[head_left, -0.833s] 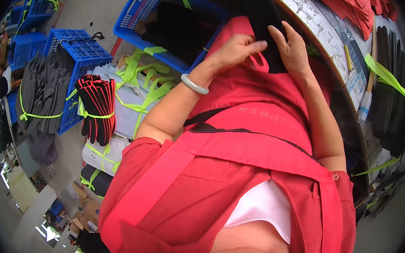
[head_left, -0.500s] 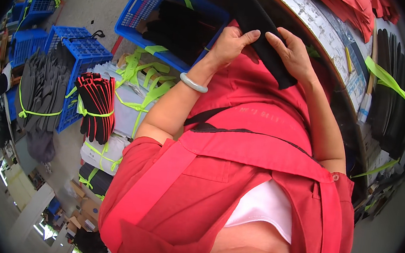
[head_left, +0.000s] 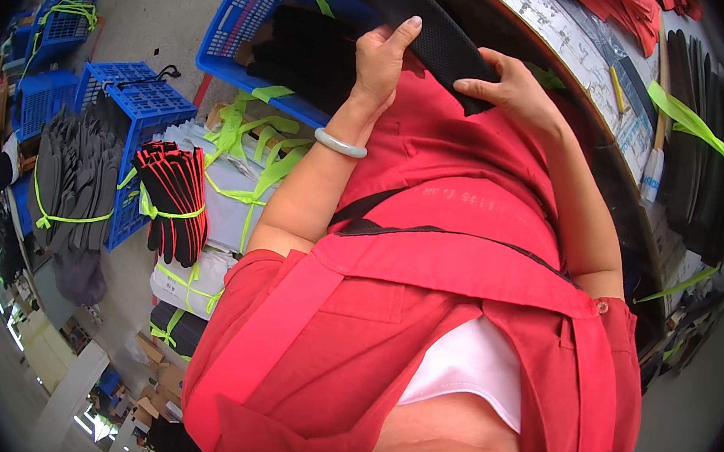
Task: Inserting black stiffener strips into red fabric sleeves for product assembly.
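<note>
A long black fabric strip [head_left: 436,41] with a fine mesh-like texture runs slantwise from the top edge down to a pointed near end above my red apron. My left hand [head_left: 382,61] is closed at its left edge, thumb lying up along the strip and the other fingers mostly hidden. On the opposite edge, close to the near end, my right hand [head_left: 519,93] pinches the strip, with its thumb reaching over the corner. The strip's far end goes out of sight at the top.
Left of my hands stands a blue plastic crate [head_left: 223,34] holding black pieces. Nearby are bundled black-and-red gloves [head_left: 174,208], tied grey gloves [head_left: 79,177] and another blue crate [head_left: 151,105]. A worktable [head_left: 582,64] on the right carries red fabric [head_left: 618,11] and black strips [head_left: 708,163].
The strip's near end has moved up and left, and its mesh face now shows. My left hand has shifted left and turned thumb-up; my right hand has its thumb lower, across the strip's corner.
</note>
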A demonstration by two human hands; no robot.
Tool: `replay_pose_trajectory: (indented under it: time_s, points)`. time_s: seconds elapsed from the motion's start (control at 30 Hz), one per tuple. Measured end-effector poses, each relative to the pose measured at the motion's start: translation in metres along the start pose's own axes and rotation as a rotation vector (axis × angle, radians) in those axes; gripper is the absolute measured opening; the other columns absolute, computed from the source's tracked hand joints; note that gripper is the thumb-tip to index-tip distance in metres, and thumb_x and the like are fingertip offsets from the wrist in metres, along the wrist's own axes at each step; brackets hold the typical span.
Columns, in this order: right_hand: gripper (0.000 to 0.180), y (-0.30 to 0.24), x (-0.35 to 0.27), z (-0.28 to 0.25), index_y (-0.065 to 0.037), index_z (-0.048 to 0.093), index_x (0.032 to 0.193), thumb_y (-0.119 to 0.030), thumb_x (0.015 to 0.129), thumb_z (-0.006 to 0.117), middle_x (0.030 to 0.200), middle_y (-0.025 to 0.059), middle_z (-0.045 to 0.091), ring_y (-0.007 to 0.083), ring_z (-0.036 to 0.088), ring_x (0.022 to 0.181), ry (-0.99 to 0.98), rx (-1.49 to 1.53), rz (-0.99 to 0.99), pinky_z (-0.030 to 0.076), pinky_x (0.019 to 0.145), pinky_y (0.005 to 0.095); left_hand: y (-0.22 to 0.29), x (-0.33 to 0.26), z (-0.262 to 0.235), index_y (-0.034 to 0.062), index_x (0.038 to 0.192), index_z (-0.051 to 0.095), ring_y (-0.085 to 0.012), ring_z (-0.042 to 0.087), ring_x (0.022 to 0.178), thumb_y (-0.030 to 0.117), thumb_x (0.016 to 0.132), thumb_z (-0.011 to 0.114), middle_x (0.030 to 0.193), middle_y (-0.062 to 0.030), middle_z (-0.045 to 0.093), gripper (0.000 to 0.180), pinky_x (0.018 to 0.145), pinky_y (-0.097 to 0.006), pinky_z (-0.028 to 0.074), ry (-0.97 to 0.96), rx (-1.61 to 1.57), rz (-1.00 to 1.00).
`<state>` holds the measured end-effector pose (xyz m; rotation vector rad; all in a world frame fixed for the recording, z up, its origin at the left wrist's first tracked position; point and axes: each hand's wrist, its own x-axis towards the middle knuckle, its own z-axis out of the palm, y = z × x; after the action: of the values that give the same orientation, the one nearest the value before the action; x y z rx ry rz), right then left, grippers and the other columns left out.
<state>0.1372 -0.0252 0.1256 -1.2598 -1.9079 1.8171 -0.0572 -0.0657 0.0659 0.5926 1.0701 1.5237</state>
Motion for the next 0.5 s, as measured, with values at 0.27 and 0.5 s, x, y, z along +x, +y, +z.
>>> replay_pose_trajectory:
  time_s: [0.27,0.5]
  points:
    - [0.037,0.014,0.002,0.000,-0.003,0.055,0.119,-0.022,0.090,0.066,0.097,0.0021,0.062,0.0066,0.058,0.083,-0.080,0.808,-0.016,0.047,0.076,0.0202,0.002,-0.012,0.009,-0.0007,0.108,0.062,-0.0196,0.067,0.083,0.017,0.093,0.063,0.100,-0.0100,0.068,0.023,0.071,-0.034,0.057,-0.229,-0.149,-0.212]
    - [0.032,0.017,-0.006,0.011,0.001,0.055,0.119,-0.016,0.092,0.061,0.106,0.0080,0.064,0.0149,0.063,0.097,0.037,0.636,-0.075,0.051,0.087,0.0257,0.003,-0.007,0.005,-0.0001,0.105,0.063,-0.0201,0.067,0.083,0.013,0.092,0.063,0.096,-0.0095,0.068,0.019,0.073,-0.034,0.057,-0.190,-0.266,-0.215]
